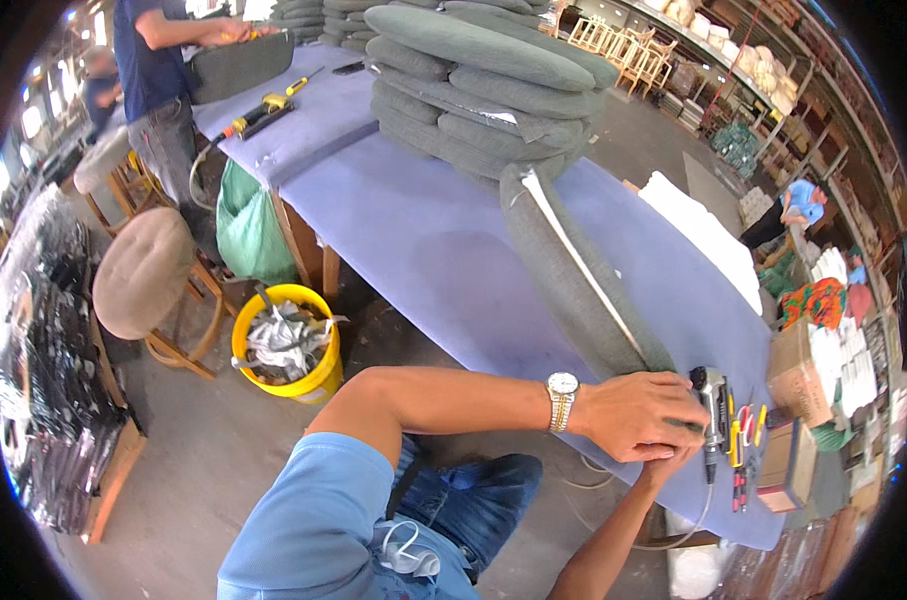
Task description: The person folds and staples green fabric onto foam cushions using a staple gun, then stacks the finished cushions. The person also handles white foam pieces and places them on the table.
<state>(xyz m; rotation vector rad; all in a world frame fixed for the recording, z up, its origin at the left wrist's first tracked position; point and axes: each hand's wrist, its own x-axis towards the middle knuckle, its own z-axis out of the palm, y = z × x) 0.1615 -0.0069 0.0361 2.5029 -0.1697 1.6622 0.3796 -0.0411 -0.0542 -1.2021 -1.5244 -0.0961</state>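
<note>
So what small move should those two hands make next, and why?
Perhaps pinch the long dark padded piece together at its near end: a pale strip, maybe an opening, shows along its length, and the left hand and right hand meet around there.

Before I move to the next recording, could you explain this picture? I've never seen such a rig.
There is no robot here: a person works bare-handed. The single picture comes from the left of two wide cameras worn on the head, looking down, so straight edges bend. The left hand lies over the near end of a long grey cushion; the right hand meets it there. Their exact grip is hidden. The blue table also bears a stack of grey cushions and a silver tool.
</note>
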